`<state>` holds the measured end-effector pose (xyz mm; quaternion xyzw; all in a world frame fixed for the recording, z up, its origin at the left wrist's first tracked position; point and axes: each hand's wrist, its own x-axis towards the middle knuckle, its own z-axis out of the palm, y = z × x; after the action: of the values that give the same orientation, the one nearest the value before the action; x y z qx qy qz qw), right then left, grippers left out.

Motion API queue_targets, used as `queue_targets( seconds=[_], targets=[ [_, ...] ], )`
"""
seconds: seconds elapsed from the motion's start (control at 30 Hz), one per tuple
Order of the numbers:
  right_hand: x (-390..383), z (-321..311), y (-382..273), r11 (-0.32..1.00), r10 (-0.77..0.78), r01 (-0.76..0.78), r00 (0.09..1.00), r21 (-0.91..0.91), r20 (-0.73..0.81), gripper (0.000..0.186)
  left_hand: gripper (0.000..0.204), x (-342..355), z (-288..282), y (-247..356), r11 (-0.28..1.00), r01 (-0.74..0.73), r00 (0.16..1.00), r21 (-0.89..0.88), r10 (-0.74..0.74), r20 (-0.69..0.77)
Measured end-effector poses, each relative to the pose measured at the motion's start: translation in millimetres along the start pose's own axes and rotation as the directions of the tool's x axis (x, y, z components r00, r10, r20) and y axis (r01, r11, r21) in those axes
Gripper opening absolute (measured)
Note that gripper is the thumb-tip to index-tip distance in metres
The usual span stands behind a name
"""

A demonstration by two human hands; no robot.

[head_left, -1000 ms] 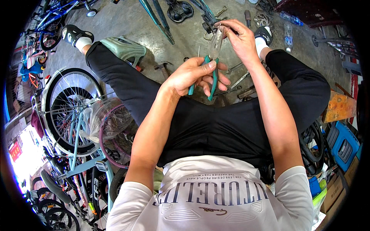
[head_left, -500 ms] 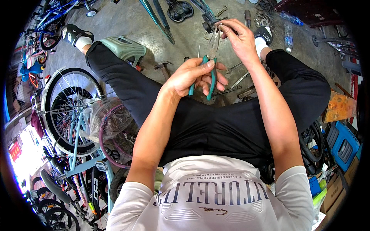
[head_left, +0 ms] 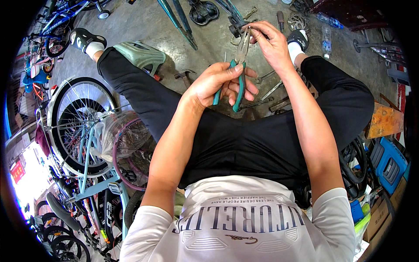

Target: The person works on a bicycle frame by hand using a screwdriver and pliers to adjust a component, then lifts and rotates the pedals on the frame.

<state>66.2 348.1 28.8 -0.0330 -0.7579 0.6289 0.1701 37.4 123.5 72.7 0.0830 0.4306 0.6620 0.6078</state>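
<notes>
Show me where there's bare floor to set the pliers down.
Bare concrete lies between the green sandal and the teal bike frame. Crowded: wrenches and a hammer under the left hand holding the pliers; bike wheels beside the left leg.

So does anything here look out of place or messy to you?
The floor is cluttered: a hammer and wrenches lie loose between the person's legs. The left hand holds green-handled pliers, their tip at the right hand. Nothing looks broken.
</notes>
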Motion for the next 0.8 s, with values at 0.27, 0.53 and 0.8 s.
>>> queue_targets(
  seconds=[0.27,0.53,0.8],
  targets=[
    [0.3,-2.1,-0.1,1.0,0.012,-0.012,1.0,-0.006,0.017,0.019,0.059,2.5,-6.2,-5.1,0.998,-0.012,1.0,-0.061,0.014,0.021],
    [2.1,-1.7,1.1,0.997,-0.013,0.01,1.0,-0.076,-0.028,0.02,0.062,-5.1,-1.1,-5.1,1.0,-0.004,0.998,-0.013,0.005,0.067],
    [3.9,-3.6,-17.8,0.991,0.117,-0.106,0.983,0.081,-0.142,0.019,0.056,-12.7,-16.3,-35.8,0.996,0.043,0.999,-0.074,-0.042,0.025]
  ],
)
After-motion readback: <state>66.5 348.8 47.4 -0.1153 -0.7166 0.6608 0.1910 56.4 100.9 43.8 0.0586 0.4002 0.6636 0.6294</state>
